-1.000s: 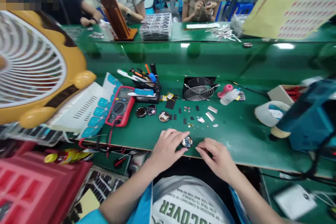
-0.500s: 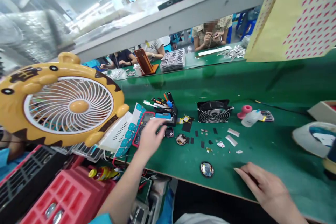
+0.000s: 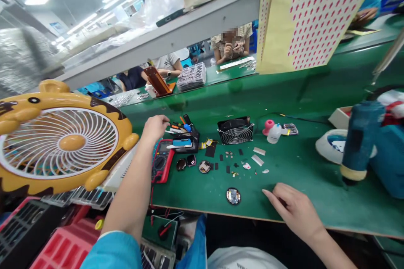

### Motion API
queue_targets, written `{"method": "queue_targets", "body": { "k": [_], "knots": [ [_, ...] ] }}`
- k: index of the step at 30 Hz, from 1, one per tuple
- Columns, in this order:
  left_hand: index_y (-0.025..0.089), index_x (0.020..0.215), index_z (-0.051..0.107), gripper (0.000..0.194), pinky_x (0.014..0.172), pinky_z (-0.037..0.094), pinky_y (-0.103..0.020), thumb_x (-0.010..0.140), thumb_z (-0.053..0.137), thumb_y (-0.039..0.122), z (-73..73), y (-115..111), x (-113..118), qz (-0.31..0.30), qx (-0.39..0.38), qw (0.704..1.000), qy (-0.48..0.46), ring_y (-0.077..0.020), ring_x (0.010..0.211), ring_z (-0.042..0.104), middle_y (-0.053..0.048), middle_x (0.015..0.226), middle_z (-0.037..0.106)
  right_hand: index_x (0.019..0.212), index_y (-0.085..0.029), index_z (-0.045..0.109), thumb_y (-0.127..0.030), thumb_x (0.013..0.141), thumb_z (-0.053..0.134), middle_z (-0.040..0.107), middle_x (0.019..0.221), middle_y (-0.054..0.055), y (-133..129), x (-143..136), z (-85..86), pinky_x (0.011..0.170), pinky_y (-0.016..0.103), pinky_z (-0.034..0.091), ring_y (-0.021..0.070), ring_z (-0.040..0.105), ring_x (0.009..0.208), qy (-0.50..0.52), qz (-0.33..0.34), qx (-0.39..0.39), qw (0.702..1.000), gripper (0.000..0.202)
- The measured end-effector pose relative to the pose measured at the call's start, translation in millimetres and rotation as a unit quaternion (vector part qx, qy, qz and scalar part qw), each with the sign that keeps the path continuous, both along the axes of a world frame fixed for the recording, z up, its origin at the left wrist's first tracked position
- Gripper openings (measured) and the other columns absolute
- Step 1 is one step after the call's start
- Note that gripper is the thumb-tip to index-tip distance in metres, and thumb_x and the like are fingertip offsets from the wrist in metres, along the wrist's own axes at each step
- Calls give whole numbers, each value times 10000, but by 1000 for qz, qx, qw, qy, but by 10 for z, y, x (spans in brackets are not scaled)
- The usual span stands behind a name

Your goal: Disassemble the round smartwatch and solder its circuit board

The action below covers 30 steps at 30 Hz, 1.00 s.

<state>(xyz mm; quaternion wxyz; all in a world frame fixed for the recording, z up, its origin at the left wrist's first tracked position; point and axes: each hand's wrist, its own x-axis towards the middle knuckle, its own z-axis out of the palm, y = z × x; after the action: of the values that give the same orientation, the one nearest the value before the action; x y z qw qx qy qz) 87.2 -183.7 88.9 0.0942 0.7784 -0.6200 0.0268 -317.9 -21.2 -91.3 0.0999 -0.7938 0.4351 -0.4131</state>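
Green workbench (image 3: 299,176) is running across the view, with a big yellow tiger-faced fan (image 3: 59,143) standing at its left end and a blue machine (image 3: 375,143) sitting at the right. A sheet of red dot stickers (image 3: 303,17) is hanging from the shelf above.

Left arm is stretching forward and up over the red multimeter (image 3: 161,162), forearm nearly straight, sleeve blue at the elbow. Left hand (image 3: 155,126) is hovering at the black tool holder (image 3: 186,136), fingers curled loosely inward toward the pens and screwdrivers sticking out of it — whether they are actually gripping one, I cannot tell; the fingertips are facing away from the camera.

Right hand (image 3: 295,210) is lying palm down on the bench near the front edge, wrist low, fingers extended and lightly spread, holding nothing, only touching the green surface.

A small black grille fan (image 3: 235,131) is sitting behind the parts area, with a pink-capped bottle (image 3: 274,131) just right of it.

The round watch body (image 3: 233,196) is lying alone on the bench between the two arms — near the right fingertips but apart from them, well away from the left hand. Small dark parts (image 3: 229,162) are lying scattered between it and the grille fan.
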Motion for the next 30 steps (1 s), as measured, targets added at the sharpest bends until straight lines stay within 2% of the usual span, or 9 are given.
{"method": "queue_targets", "body": {
  "k": [6, 12, 15, 17, 19, 21, 22, 26, 30],
  "knots": [
    [199, 1073, 775, 248, 921, 568, -295, 862, 650, 235, 48, -54, -16, 7, -13, 1000, 22, -224, 963, 752, -62, 972, 799, 658, -207, 358, -369, 1114, 430, 403, 588, -47, 3, -11, -9, 541, 212, 355, 86, 422, 504, 4, 4, -2, 1000, 489],
    [206, 1011, 794, 207, 904, 579, -329, 836, 682, 219, 42, 1, 21, 4, -9, 1000, 12, -254, 931, 753, -68, 929, 796, 663, -208, 359, -346, 1112, 438, 409, 588, -48, 6, -10, -18, 548, 213, 359, 87, 434, 510, -3, 8, 1, 1000, 476],
    [212, 1028, 793, 227, 967, 570, -378, 831, 684, 233, 40, 52, 23, -11, -18, 1000, -1, -285, 1007, 739, -82, 1012, 792, 656, -212, 348, -340, 1105, 455, 400, 588, -47, 11, -2, -11, 546, 225, 358, 96, 429, 514, 2, 7, 7, 1000, 479],
    [215, 1057, 786, 253, 1047, 538, -406, 838, 666, 252, 27, 74, -7, -33, -34, 999, -6, -298, 1102, 712, -91, 1122, 775, 669, -215, 384, -333, 1101, 465, 417, 600, -45, 10, 2, 3, 548, 229, 366, 102, 449, 524, 1, 3, 14, 1000, 456],
    [216, 1082, 775, 276, 1098, 508, -412, 857, 630, 284, -1, 83, -60, -65, -54, 996, -6, -296, 1171, 682, -89, 1200, 750, 784, -209, 512, -327, 1108, 446, 509, 681, -29, 0, 5, 16, 569, 224, 399, 106, 501, 558, -8, -2, 25, 1000, 351],
    [218, 1101, 762, 305, 1100, 508, -407, 885, 583, 337, -50, 72, -127, -101, -70, 992, -1, -286, 1177, 674, -86, 1227, 736, 939, -198, 569, -314, 1119, 403, 591, 802, 4, -16, 6, 17, 607, 220, 435, 112, 560, 620, -17, -2, 41, 999, 271],
    [220, 1115, 755, 329, 1085, 519, -406, 894, 565, 372, -82, 56, -164, -119, -75, 990, 1, -283, 1161, 679, -86, 1226, 734, 956, -199, 565, -313, 1123, 387, 603, 827, 12, -24, 7, 12, 614, 221, 440, 115, 571, 636, -18, -1, 47, 999, 270],
    [219, 1149, 735, 453, 1083, 527, -446, 867, 510, 495, -214, -78, -317, -194, -74, 978, 11, -291, 1168, 675, -94, 1223, 738, 780, -217, 482, -381, 1121, 384, 551, 710, -10, -45, 25, -19, 575, 242, 389, 125, 525, 587, -9, -8, 60, 998, 391],
    [193, 941, 732, 547, 1065, 521, -598, 828, 415, 624, -244, -208, -412, -232, -113, 966, 17, -358, 1150, 672, -140, 1143, 753, 705, -214, 445, -447, 1125, 335, 534, 655, -10, -61, 58, -7, 572, 248, 352, 123, 513, 572, -2, -32, 55, 998, 493]
  ]
}}
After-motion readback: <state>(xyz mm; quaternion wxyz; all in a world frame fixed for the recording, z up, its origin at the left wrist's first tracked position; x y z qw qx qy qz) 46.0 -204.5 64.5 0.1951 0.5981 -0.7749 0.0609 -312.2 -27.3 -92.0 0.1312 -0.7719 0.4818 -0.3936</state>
